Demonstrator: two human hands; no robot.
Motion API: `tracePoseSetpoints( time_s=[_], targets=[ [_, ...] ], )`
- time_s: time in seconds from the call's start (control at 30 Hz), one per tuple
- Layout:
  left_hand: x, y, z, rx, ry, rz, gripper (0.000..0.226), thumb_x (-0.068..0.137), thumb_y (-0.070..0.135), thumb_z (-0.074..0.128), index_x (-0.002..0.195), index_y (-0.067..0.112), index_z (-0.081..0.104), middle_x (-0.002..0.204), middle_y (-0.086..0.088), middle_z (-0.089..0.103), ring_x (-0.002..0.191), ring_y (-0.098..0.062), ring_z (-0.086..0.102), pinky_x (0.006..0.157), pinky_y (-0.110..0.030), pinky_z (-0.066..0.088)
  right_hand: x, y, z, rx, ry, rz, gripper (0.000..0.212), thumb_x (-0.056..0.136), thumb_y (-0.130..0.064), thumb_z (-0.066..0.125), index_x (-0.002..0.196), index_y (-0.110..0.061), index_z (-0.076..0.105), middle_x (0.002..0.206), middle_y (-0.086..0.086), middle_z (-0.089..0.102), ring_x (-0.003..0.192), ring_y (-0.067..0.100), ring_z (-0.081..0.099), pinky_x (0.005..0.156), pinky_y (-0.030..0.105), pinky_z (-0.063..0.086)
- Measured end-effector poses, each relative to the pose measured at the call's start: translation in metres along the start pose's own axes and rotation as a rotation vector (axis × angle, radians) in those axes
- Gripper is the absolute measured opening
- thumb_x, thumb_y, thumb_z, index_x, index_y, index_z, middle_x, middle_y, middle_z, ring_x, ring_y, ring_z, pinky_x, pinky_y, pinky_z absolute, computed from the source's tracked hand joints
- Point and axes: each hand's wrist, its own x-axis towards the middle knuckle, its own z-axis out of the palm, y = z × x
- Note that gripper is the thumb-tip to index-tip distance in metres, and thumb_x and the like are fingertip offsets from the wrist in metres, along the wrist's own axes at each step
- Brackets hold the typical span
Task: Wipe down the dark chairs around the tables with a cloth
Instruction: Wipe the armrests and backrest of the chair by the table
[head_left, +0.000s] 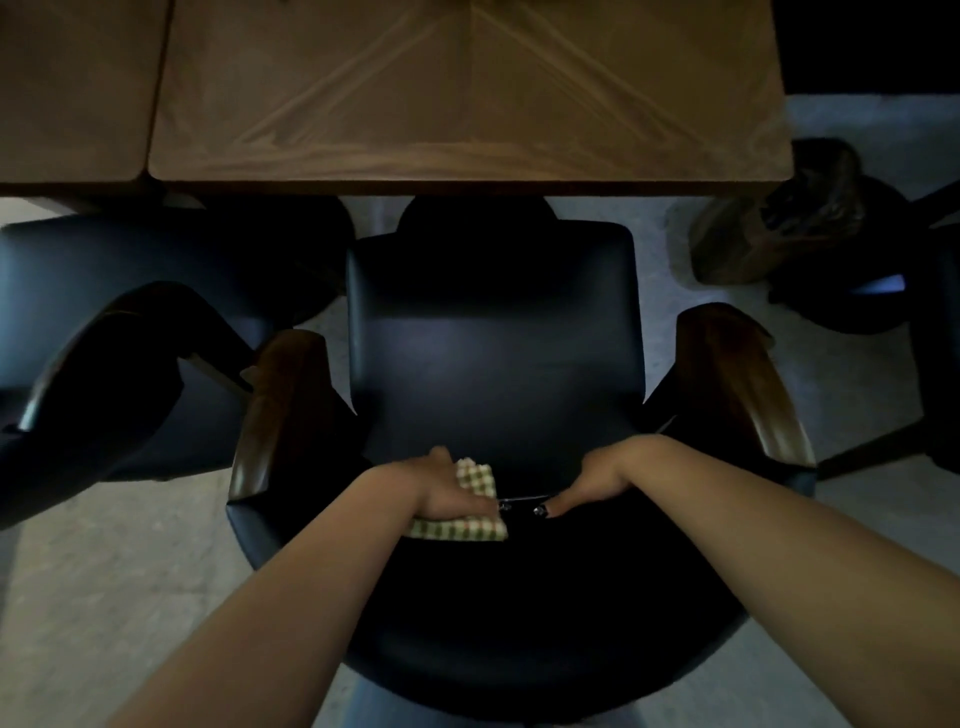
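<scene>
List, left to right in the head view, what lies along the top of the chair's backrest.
Left wooden armrest → left hand → checked cloth → right hand → right wooden armrest.

wooden tables (467, 104); brown bag (769, 228) on grey floor (104, 571)

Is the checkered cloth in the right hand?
No, the left hand presses the checkered cloth on the chair back, while the right hand rests there bare.

Dining room; wooden tables (467, 104), dark chairs (493, 338)
</scene>
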Motion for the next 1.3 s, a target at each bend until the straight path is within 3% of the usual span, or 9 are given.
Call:
tracePoseSetpoints(
  time_s=[0.2,0.37,0.47,0.6,0.7,0.87,1.0,1.13,1.3],
  targets=[
    [-0.068,-0.014,0.007,-0.155,0.482,0.308,0.024,0.092,0.032,0.054,0.099,0.017,0.036,0.096,-0.009,0.064,0.089,-0.030,0.062,0.071,-0.035,0.045,-0.056,-0.013,0.024,-0.218,0.307,-0.084,0.078,0.081,-0.076,0.041,0.135,-0.019,0.049,0.135,0.005,0.052,0.117,0.025,0.052,0.090,0.035,0.044],
    [-0.131,-0.023,0.042,-0.282,0.947,0.464,0.017,0.090,0.019,0.060,0.105,0.017,0.052,0.088,0.000,0.063,0.081,-0.024,0.061,0.069,-0.039,0.047,-0.121,-0.032,0.097,-0.167,0.765,-0.242,0.059,0.090,-0.062,0.035,0.128,-0.020,0.052,0.126,0.005,0.057,0.112,0.026,0.055,0.091,0.037,0.044],
    [-0.145,-0.021,0.068,-0.208,1.076,0.471,0.012,0.085,0.012,0.066,0.096,0.012,0.061,0.081,-0.003,0.066,0.076,-0.028,0.062,0.070,-0.038,0.048,-0.137,-0.042,0.144,-0.190,1.016,-0.272,0.060,0.090,-0.061,0.025,0.120,-0.024,0.061,0.116,-0.002,0.064,0.111,0.019,0.057,0.098,0.036,0.040],
    [-0.138,-0.022,0.074,-0.198,1.218,0.432,0.013,0.081,0.014,0.070,0.092,0.011,0.063,0.070,-0.001,0.065,0.064,-0.024,0.061,0.064,-0.032,0.045,-0.133,-0.042,0.157,-0.160,1.266,-0.312,0.051,0.085,-0.054,0.037,0.089,-0.020,0.074,0.087,-0.005,0.071,0.084,0.016,0.066,0.080,0.033,0.051],
    [-0.137,-0.022,0.073,-0.202,1.211,0.427,0.010,0.087,0.017,0.064,0.095,0.011,0.062,0.075,-0.003,0.067,0.070,-0.026,0.062,0.070,-0.035,0.044,-0.133,-0.043,0.156,-0.168,1.234,-0.296,0.053,0.085,-0.056,0.034,0.092,-0.021,0.073,0.089,-0.005,0.071,0.085,0.016,0.065,0.080,0.032,0.050],
    [-0.156,-0.019,0.077,-0.495,1.100,0.451,0.014,0.095,0.017,0.054,0.107,0.014,0.059,0.092,0.000,0.068,0.085,-0.022,0.063,0.076,-0.036,0.049,-0.140,-0.047,0.144,-0.023,1.060,-0.267,0.049,0.094,-0.052,0.037,0.131,-0.023,0.053,0.129,-0.004,0.055,0.117,0.016,0.051,0.099,0.033,0.038],
    [-0.194,-0.034,0.087,-0.813,1.037,0.569,0.025,0.099,0.018,0.051,0.094,0.043,0.051,0.088,0.024,0.063,0.084,0.004,0.060,0.066,-0.007,0.045,-0.176,-0.072,0.135,0.368,1.044,-0.480,0.067,0.085,-0.043,0.063,0.143,-0.029,0.031,0.144,-0.009,0.032,0.127,0.010,0.041,0.105,0.033,0.039],
    [-0.241,-0.081,0.091,-0.923,1.041,0.696,0.024,0.098,0.014,0.052,0.104,0.037,0.057,0.093,0.023,0.066,0.087,0.006,0.062,0.067,-0.008,0.045,-0.221,-0.140,0.138,0.501,1.006,-0.704,0.076,0.075,-0.043,0.071,0.140,-0.043,0.032,0.139,-0.025,0.031,0.125,-0.007,0.033,0.100,0.020,0.035],
    [-0.292,-0.180,0.081,-0.980,1.083,0.778,0.029,0.097,0.011,0.054,0.096,0.039,0.059,0.089,0.020,0.066,0.079,0.002,0.062,0.063,-0.010,0.046,-0.260,-0.257,0.155,0.664,1.000,-0.833,0.041,0.075,-0.021,0.079,0.111,-0.033,0.062,0.103,-0.015,0.068,0.093,-0.001,0.064,0.076,0.018,0.052]
  ],
)
